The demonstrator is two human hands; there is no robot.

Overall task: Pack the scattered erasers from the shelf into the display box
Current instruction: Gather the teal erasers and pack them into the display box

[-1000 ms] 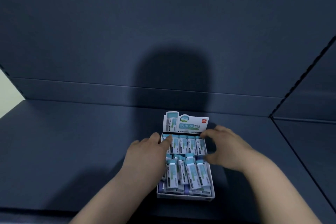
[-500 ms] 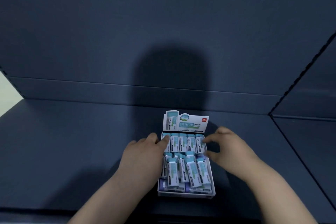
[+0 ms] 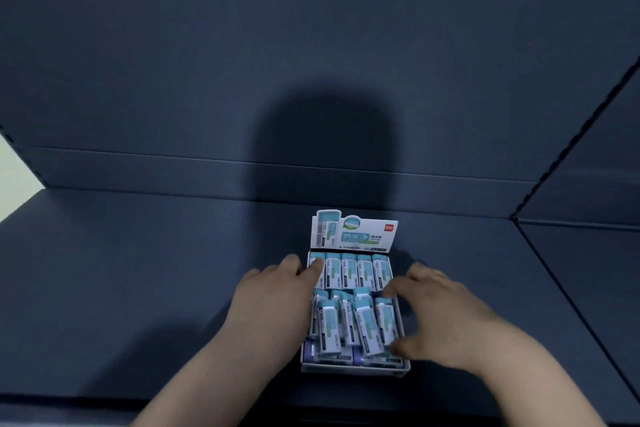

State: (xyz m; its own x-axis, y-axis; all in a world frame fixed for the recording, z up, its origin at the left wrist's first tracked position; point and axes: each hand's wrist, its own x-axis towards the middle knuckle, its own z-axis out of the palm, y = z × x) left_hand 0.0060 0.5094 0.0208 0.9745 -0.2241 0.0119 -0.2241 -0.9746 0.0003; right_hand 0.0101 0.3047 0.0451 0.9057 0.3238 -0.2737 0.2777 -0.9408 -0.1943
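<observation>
I find the display box [image 3: 353, 367] standing on the dark shelf [image 3: 138, 288], its header card upright at the back. Erasers [image 3: 349, 270] fill it in a neat far row and a looser, tilted near row. The left hand [image 3: 273, 302] lies along the left wall, fingers straight and together, one fingertip touching the far-left eraser. The right hand [image 3: 440, 315] spans the right wall, fingers spread and gripping nothing.

A dark blue shelf [image 3: 138, 288] meets its back panel [image 3: 173, 45] (shadow [image 3: 325, 149] at centre), pale wall [image 3: 14, 177] left.
</observation>
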